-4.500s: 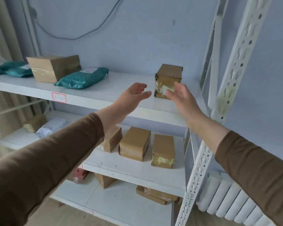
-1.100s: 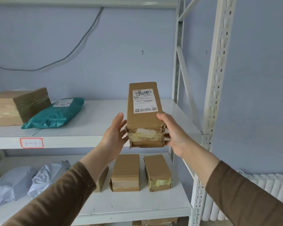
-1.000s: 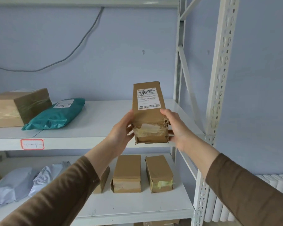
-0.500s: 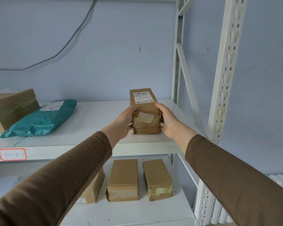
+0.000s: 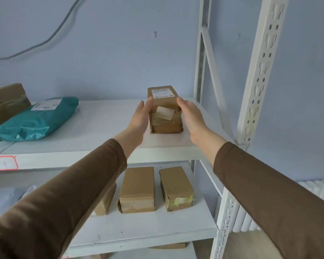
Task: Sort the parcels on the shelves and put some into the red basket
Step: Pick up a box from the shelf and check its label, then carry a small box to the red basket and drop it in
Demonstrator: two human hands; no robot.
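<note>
If I pull my hands back carelessly, a finger could catch the loose tape flap on the small box (image 5: 165,111) and drag it w/ me toward the near edge of the upper shelf (image 5: 105,128). The box sits on that shelf, right end, label up. Left hand (image 5: 141,118) & right hand (image 5: 190,116) flank it, fingers straight and relaxed, gripping nothing. Left fingertips seem to touch the box side; right ones, can't tell, maybe just beside. Teal mailer (image 5: 36,120) lies far left, well apart. Red basket isn't in view, so no parcel placed there that I can see.
</note>
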